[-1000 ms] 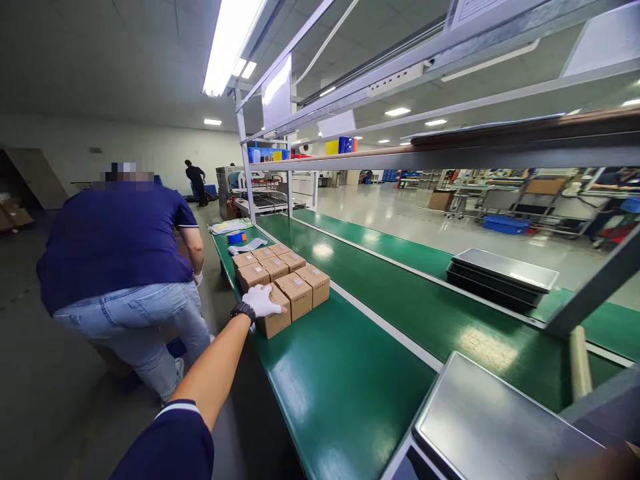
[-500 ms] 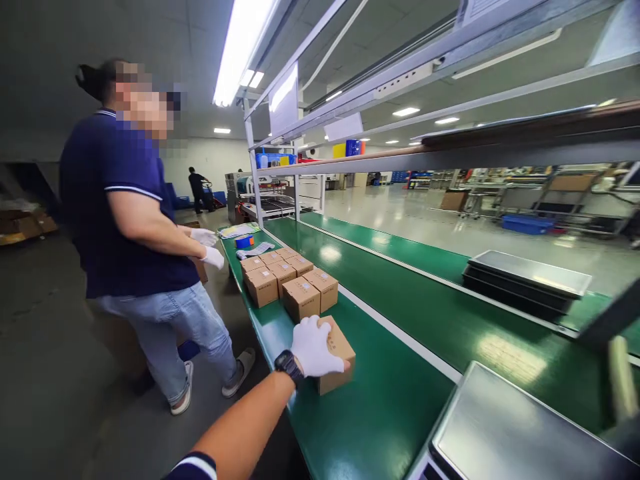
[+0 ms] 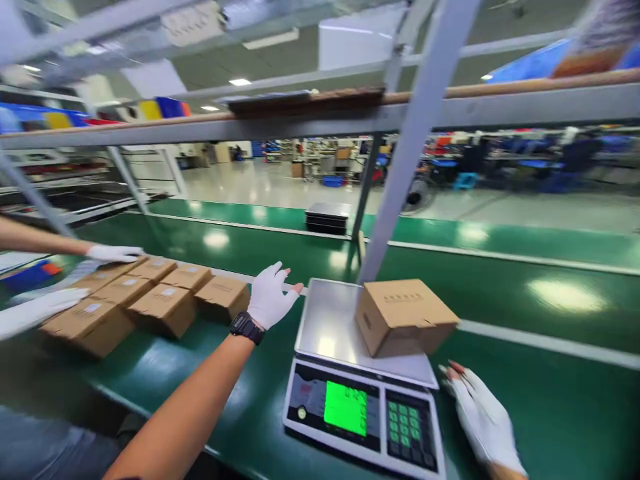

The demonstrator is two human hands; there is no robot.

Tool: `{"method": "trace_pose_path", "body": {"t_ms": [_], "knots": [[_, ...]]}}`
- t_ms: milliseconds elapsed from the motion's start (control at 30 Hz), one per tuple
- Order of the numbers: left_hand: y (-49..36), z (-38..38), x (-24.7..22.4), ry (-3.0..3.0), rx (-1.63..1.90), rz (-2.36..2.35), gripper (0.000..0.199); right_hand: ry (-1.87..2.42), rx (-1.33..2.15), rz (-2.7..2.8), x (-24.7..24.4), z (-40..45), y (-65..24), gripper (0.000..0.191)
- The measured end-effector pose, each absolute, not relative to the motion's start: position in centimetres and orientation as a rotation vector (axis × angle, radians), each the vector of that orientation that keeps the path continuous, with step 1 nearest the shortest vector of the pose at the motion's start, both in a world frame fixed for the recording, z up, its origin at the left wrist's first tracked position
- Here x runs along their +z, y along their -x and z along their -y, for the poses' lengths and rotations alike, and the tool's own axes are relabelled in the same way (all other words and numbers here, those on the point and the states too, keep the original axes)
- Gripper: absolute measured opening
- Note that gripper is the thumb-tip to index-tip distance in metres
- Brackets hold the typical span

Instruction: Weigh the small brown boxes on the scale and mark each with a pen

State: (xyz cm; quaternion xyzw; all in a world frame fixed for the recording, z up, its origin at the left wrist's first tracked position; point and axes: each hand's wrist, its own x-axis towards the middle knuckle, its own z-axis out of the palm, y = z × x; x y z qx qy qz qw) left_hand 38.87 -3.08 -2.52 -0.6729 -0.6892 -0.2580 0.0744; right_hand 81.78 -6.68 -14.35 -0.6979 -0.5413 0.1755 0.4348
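Note:
My left hand (image 3: 273,297), white-gloved with bare fingertips and a black watch at the wrist, hangs open between a row of cardboard boxes (image 3: 163,307) and a scale (image 3: 333,320). Nothing is in it. One brown cardboard box (image 3: 407,313) rests on the right part of the scale's metal plate, tilted in view. The scale's green display (image 3: 346,407) is lit. My right hand (image 3: 480,413), also gloved, is low at the right beside the scale, near the box but apart from it. Its fingers are partly bunched and blurred, so their grip is unclear.
At the left, another person's gloved hands (image 3: 115,253) touch the grouped boxes. A slanted grey post (image 3: 415,133) and a shelf rail (image 3: 300,127) cross above the green table (image 3: 540,400). Dark stacked trays (image 3: 327,219) stand farther back.
The view has swung right, bringing the scale, the box on it and my right hand into sight. My left hand has let go of its box. The other person's hands have reached the boxes.

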Motion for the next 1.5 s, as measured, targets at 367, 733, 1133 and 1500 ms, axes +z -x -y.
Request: {"method": "trace_pose_path", "body": {"t_ms": [367,733,1133,1500], "knots": [[-53.1,3.7,-0.5,2.865,-1.740,1.633,0.098,1.362,0.387,1.270,-2.0,6.0,-78.5,0.055],[-45.7,7.7,-1.1,2.664,-2.256,1.986,0.106,1.032,0.635,2.017,5.2,4.8,-69.1,0.035],[-46.2,7.0,-2.2,2.603,-2.389,1.912,0.103,1.328,0.407,2.156,6.1,1.7,-64.0,0.029],[-46.2,7.0,-2.5,2.581,-2.295,1.909,0.102,1.347,0.378,2.154,5.9,1.7,-64.0,0.029]]}}
